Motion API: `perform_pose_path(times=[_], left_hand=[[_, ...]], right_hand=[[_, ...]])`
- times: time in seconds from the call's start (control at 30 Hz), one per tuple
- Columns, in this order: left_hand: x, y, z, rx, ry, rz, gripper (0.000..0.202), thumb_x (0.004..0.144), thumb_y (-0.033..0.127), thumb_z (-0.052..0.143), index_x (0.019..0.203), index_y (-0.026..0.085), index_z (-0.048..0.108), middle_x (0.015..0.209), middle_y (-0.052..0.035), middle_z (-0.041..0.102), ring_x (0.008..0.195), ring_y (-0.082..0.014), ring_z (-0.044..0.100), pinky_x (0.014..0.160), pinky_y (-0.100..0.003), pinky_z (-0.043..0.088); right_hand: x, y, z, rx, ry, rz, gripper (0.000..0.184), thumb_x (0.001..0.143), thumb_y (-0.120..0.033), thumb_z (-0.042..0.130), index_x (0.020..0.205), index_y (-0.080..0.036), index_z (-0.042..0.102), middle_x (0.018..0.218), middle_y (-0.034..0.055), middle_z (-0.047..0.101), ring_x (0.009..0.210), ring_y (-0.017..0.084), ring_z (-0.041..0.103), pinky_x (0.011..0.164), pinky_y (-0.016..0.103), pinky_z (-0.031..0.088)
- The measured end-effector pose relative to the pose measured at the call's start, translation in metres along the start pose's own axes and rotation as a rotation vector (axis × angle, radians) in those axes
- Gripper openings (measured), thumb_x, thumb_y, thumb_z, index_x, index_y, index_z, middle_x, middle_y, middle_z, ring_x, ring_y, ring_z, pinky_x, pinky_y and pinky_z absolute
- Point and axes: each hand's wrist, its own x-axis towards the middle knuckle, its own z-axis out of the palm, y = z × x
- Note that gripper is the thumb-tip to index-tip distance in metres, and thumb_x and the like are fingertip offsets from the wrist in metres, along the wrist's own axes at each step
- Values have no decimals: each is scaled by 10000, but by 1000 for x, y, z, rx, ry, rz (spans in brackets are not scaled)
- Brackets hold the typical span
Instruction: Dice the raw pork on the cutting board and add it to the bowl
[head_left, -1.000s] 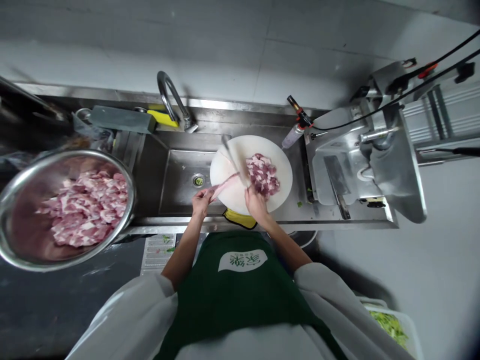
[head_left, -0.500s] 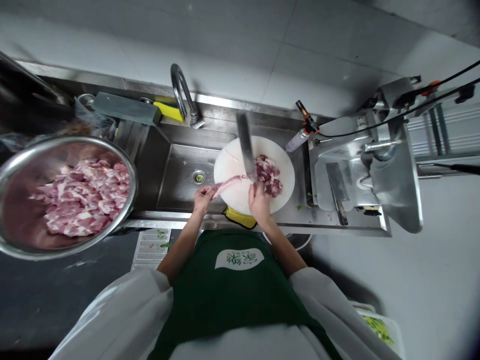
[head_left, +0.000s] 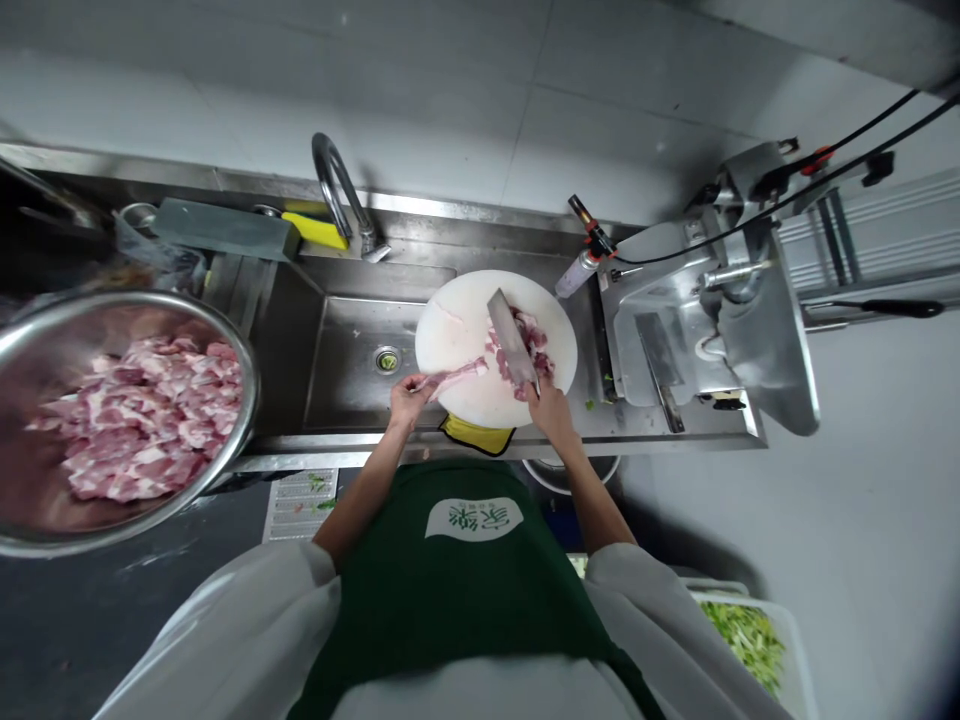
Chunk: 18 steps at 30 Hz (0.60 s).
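My left hand (head_left: 409, 402) pinches one end of a long strip of raw meat (head_left: 459, 375), whose other end rests on a round white cutting board (head_left: 480, 400). In my right hand (head_left: 551, 412) is the handle of a cleaver (head_left: 512, 340). Its broad blade leans over a heap of cut meat pieces (head_left: 538, 345) on the right half of the board and hides part of them. The blade is apart from the strip. A thin pale scrap (head_left: 450, 313) lies on the board's upper left.
The board sits over the steel sink (head_left: 352, 360), with a yellow cloth (head_left: 476, 435) under its near edge. A large steel bowl of meat (head_left: 251, 400) stands at left. The faucet (head_left: 341, 180), blowtorch (head_left: 585, 262), second cleaver (head_left: 660, 365) and slicing machine (head_left: 765, 320) surround the work area.
The cleaver has moved from upright beside the strip to the right, and now tilts over the meat pieces. My left hand keeps the strip. The whole view has shifted slightly.
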Motion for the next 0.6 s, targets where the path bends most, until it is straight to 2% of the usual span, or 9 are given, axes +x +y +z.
perform_pose_path(times=[0.07,0.13,0.2,0.27,0.33,0.37,0.43,0.5,0.6], left_hand=[[-2,-3,-3,38,-1,29,472,528,451,935,807,161,688,742,9,658,636,-106,559,610,-239,456],[-3,-4,-6,58,-3,50,475,538,471,938,801,160,695,740,9,657,645,-105,555,615,-234,449],[-3,-4,-7,62,-1,54,476,538,475,941,799,159,699,741,9,659,654,-105,557,618,-233,449],[-3,-3,-8,62,-9,40,476,537,467,942,805,157,699,740,8,656,646,-102,552,601,-234,443],[-3,-3,-9,58,-23,19,476,532,445,944,816,153,698,733,10,649,619,-94,538,574,-235,431],[-3,-3,-9,52,-27,6,478,532,431,945,832,152,699,729,13,644,604,-90,531,561,-235,428],[-3,-4,-11,30,-24,-20,486,538,399,942,882,151,705,722,22,638,579,-81,522,544,-232,426],[-4,-5,-12,3,-17,-19,471,551,358,932,913,149,713,730,24,641,578,-77,525,546,-230,440],[-6,-8,-13,-22,-20,26,382,573,300,911,867,148,719,774,6,663,628,-84,547,591,-237,481]], right_hand=[[-8,-20,-1,33,149,-66,429,1098,-418,348,1237,-112,614,1014,161,730,935,275,698,813,331,493],[-15,-41,7,62,220,-86,480,1112,-419,284,1299,-96,586,1062,187,722,977,282,700,830,339,501],[-19,-58,20,29,126,-31,455,1111,-381,306,1313,-87,588,1104,209,717,1012,285,705,850,338,506],[-18,-65,30,-35,-77,23,374,1097,-322,377,1269,-96,621,1108,205,725,1016,276,715,855,325,507],[-13,-63,27,-75,-221,10,308,1081,-290,429,1208,-117,650,1098,186,736,1019,265,718,851,309,506],[-10,-60,21,-83,-236,-13,296,1077,-291,441,1193,-123,655,1085,178,742,1017,265,719,848,307,506],[-8,-55,3,-86,-153,-57,318,1081,-313,431,1212,-116,645,1041,174,748,986,275,721,832,321,510],[-11,-56,-10,-66,14,-85,389,1095,-345,375,1269,-92,615,1013,186,744,948,289,721,818,346,516],[-22,-72,3,-11,195,-100,482,1110,-356,278,1348,-57,572,1067,222,730,986,299,712,842,370,520]])
